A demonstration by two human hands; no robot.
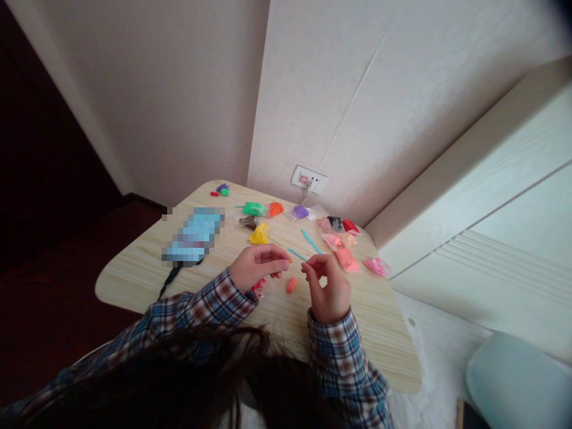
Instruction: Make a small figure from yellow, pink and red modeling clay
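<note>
Currently left hand (260, 267) pinching orange speck (290, 260), right hand (329, 291) near orange lump (291, 285).

Two hands (257, 267) (331, 291), one orange lump (291, 285), one yellow packet (258, 234), one wall socket (309, 179), one table (370, 333)

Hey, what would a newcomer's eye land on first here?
Probably the bright packets toward the far and right edges of the wood-grain table, especially the yellow packet just beyond the left hand. Next, perhaps the orange lump between the left hand and right hand. A pixelated screen on the table's left also stands out.
</note>
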